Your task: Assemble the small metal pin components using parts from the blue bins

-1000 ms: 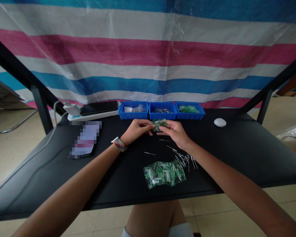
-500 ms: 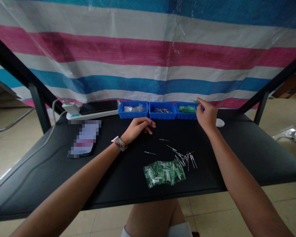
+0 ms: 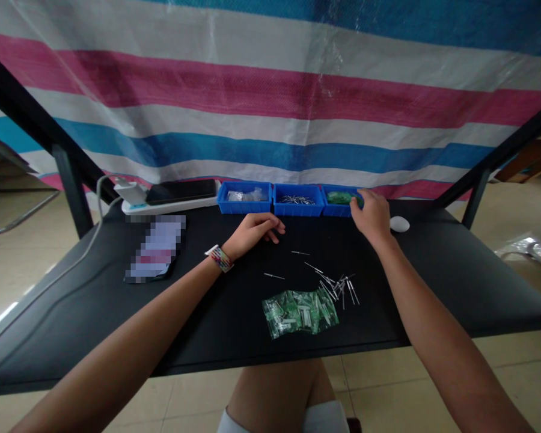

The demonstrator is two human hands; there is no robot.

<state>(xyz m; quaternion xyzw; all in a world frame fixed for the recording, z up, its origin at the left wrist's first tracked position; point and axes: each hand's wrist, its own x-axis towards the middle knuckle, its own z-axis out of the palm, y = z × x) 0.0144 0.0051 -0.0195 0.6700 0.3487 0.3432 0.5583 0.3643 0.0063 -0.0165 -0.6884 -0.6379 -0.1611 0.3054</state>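
Note:
My right hand (image 3: 373,214) reaches to the right-hand blue bin (image 3: 337,210), its fingers curled down onto the green packets (image 3: 340,197) inside, closed on one of them. Resting on the black table (image 3: 451,270) in front of the left blue bin (image 3: 246,208) is my left hand (image 3: 253,230), fingers loosely stretched and holding nothing. A woven band is on that wrist. The middle blue bin (image 3: 297,209) holds metal pins. Nearer to me lie a heap of green packets (image 3: 300,311) and a scatter of metal pins (image 3: 339,287).
A phone with a blurred screen (image 3: 155,249) lies at the left. Behind it is a white power strip (image 3: 137,206) with a dark phone (image 3: 181,191) on top and a cable running off left. A white round object (image 3: 400,224) sits right of the bins. A striped tarp hangs behind.
Both hands held a green packet together in front of the bins. My right hand then carried it to the right bin and lowered onto it; my left hand let go and rests on the table.

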